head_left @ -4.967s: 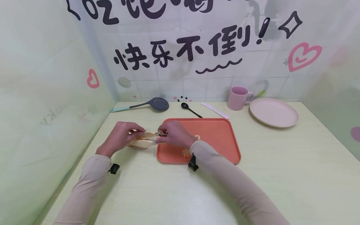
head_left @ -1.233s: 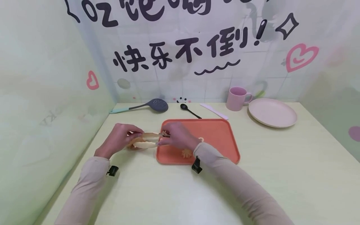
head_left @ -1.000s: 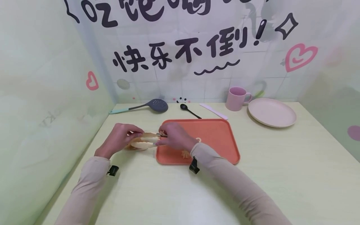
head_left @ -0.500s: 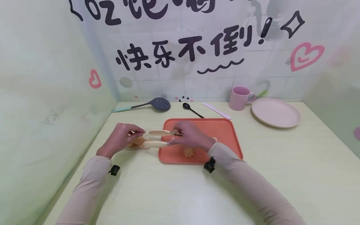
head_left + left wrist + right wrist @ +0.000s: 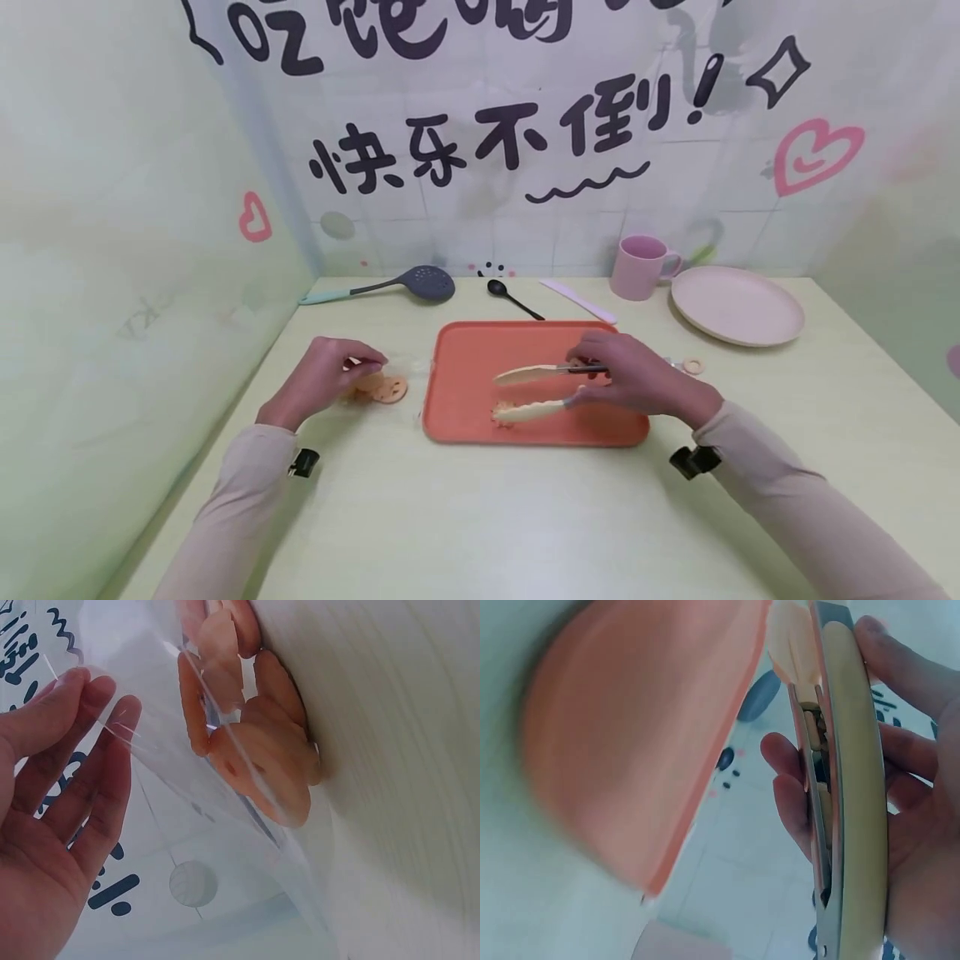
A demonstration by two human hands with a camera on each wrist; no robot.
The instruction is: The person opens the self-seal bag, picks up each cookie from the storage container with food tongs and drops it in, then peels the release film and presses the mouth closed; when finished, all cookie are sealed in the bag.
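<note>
My left hand [image 5: 324,375] pinches the edge of a clear plastic bag [image 5: 161,742] between thumb and fingertips. Inside the bag lie several orange-tan food pieces [image 5: 262,761]; one round slice [image 5: 390,389] has small holes. My right hand [image 5: 637,375] grips a pair of tongs [image 5: 859,787] with cream tips and metal arms. The tips are spread apart over the orange tray [image 5: 465,350], pointing left. A flower-shaped tan piece [image 5: 501,416] rests on the tray, partly hidden by the lower tip.
Behind the tray lie a slotted turner [image 5: 427,284], a black spoon [image 5: 497,287] and a pink knife [image 5: 577,301]. A pink mug [image 5: 637,268] and a pink plate [image 5: 738,306] stand at the back right. Walls border the table's left, back and right.
My right hand has moved right with the tongs, whose tips were at the bag and are now over the tray. The left hand stays at the bag, and the round slice has come into sight.
</note>
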